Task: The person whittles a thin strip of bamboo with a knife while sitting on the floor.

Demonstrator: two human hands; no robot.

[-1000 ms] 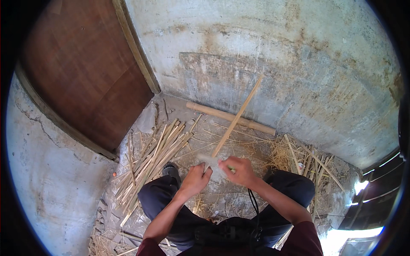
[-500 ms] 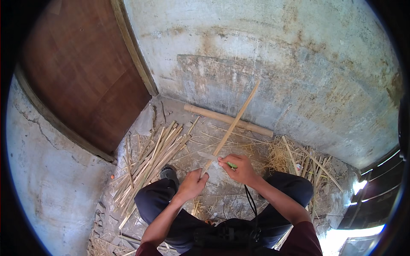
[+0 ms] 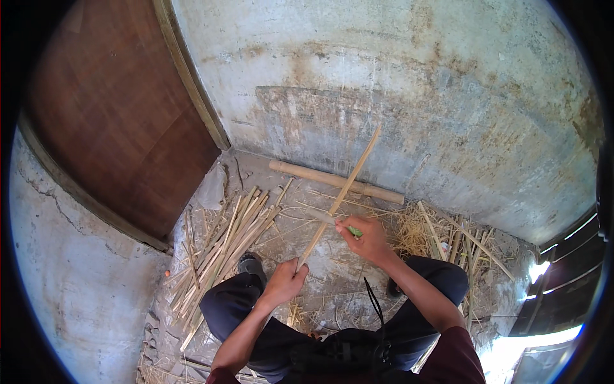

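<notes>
Right hand (image 3: 364, 239) farther out along the work than half a second ago: left hand (image 3: 283, 283) closed round near end of a long, flat, tan bamboo strip (image 3: 355, 169) (probably light, stiff, splintery; best held there), right fisted on a green-handled, grey-bladed knife (image 3: 321, 216) across it, far length overlapping a round, tan bamboo pole (image 3: 323, 177).

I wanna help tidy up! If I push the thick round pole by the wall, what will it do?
The pole would probably roll, since it looks round. The wall close behind would likely stop it. It seems stiff too, being thick and straight.
</notes>
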